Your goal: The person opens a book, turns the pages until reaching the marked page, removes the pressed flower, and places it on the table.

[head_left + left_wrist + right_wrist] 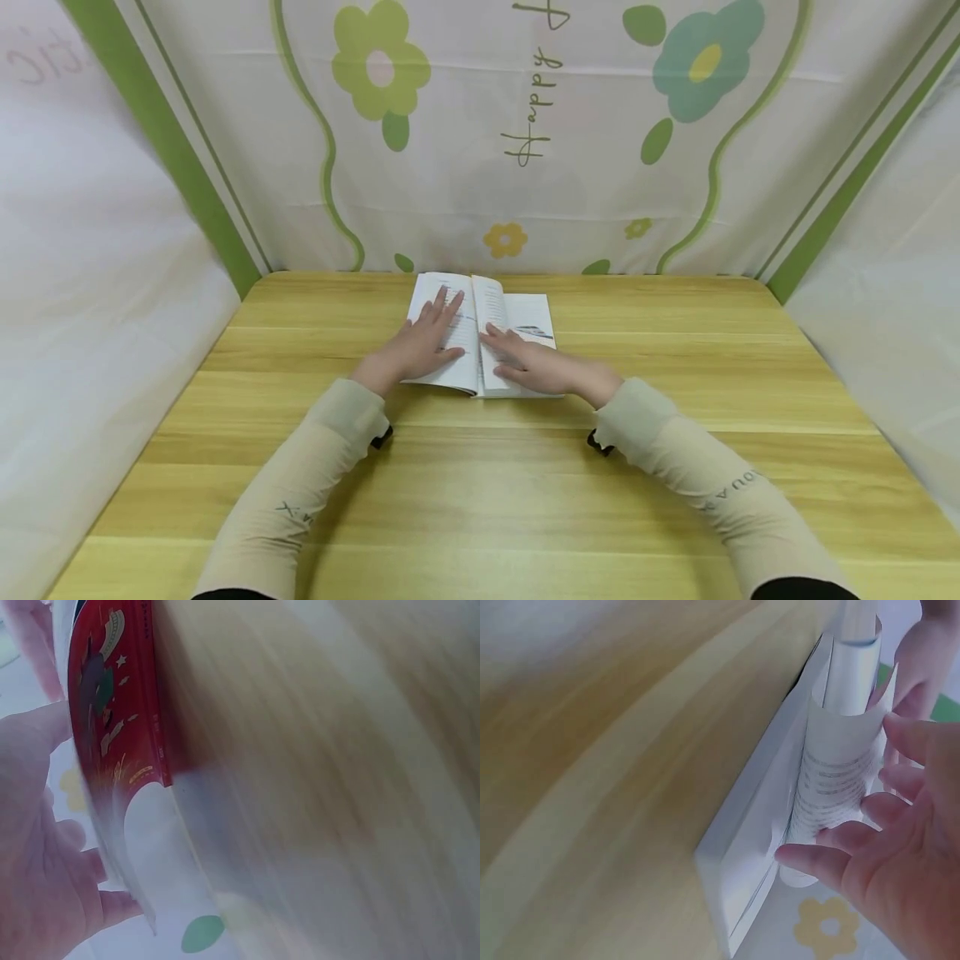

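Note:
An open book (pixel 442 367) lies near the table's far edge, its white printed pages facing up. Its red cover (pixel 131 697) with dark and gold pictures shows from below in the left wrist view. My left hand (pixel 422 343) rests with spread fingers across the left-hand page. My right hand (pixel 536 362) touches a curved page (pixel 836 765) that arches up from the spine, its fingers spread and fairly straight. Beneath that page, part of the right side with a blue-grey picture (pixel 534 331) shows.
The wooden table (pixel 480 500) reaches from my forearms to a white cloth backdrop (pixel 450 192) printed with flowers. White cloth walls with green edging (pixel 180 167) stand on both sides. A small dark object (pixel 381 437) shows at each cuff.

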`<action>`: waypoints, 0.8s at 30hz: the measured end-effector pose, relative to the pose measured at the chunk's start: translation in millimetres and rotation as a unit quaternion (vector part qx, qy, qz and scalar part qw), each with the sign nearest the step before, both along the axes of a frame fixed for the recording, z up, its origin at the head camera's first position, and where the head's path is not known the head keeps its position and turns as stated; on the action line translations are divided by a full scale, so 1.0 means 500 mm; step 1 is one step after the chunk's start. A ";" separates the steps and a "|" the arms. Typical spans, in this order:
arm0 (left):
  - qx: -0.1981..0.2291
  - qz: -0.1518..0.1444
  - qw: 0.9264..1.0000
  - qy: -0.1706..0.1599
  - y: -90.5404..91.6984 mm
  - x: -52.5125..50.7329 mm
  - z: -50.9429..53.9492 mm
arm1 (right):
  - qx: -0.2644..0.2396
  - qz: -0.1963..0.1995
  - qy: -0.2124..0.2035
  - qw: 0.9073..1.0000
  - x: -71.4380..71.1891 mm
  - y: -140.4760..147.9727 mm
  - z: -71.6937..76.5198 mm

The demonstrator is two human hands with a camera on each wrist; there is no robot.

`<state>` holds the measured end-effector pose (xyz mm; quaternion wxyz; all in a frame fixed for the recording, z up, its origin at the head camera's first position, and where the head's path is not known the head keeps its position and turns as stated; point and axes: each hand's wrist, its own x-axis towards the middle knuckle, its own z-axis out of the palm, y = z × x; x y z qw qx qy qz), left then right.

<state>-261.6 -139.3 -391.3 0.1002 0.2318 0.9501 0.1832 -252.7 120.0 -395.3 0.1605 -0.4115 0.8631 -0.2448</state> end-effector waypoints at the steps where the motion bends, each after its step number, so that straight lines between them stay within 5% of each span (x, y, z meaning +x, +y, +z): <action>1: 0.000 -0.001 1.000 0.001 0.000 -0.001 -0.001 | 0.004 0.001 -0.003 1.000 0.001 -0.006 0.001; 14: -0.040 -0.031 0.999 0.000 0.000 -0.004 -0.003 | 0.012 0.021 -0.019 1.000 0.006 -0.038 0.009; 24: -0.027 -0.029 0.999 -0.022 -0.015 0.001 0.001 | 0.032 -0.008 -0.033 0.999 -0.001 0.016 0.009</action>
